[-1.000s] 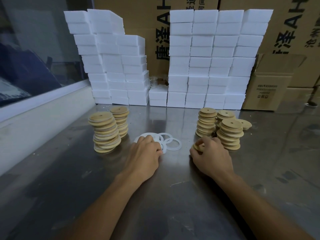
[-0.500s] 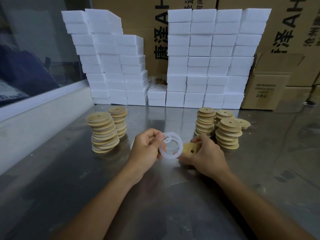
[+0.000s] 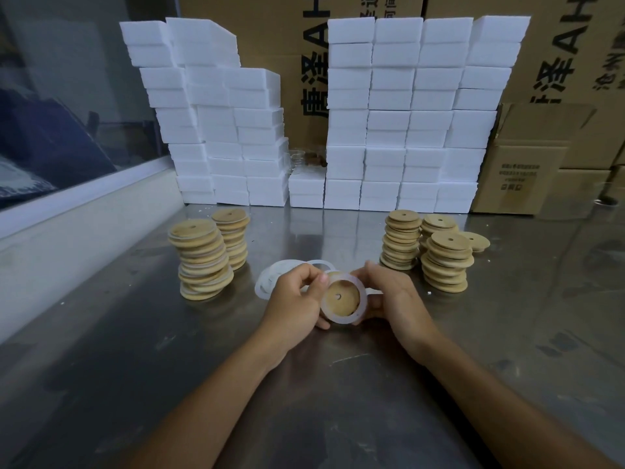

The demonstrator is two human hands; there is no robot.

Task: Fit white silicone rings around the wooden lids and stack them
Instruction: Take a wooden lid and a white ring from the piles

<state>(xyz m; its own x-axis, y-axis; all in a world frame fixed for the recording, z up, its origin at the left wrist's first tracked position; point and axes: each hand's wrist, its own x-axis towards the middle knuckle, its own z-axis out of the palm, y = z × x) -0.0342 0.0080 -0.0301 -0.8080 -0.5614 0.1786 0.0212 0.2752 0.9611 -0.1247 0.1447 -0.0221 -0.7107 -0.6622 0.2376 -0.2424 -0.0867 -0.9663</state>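
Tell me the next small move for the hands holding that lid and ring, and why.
Probably press the white ring down evenly around the wooden lid: both the left hand and right hand hold them together above the table, and whether the ring is fully seated cannot be told.

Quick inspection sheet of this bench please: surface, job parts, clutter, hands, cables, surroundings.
Surface: steel table, scuffed, white specks.
Job's things: wooden lid with white ring around it, held up; loose rings on table; ringed stacks left, bare stacks right.
Clutter: nothing seen.
Hands: left hand and right hand both grip the lid.
Cables: nothing seen.
Surroundings: white foam blocks, cardboard boxes behind.
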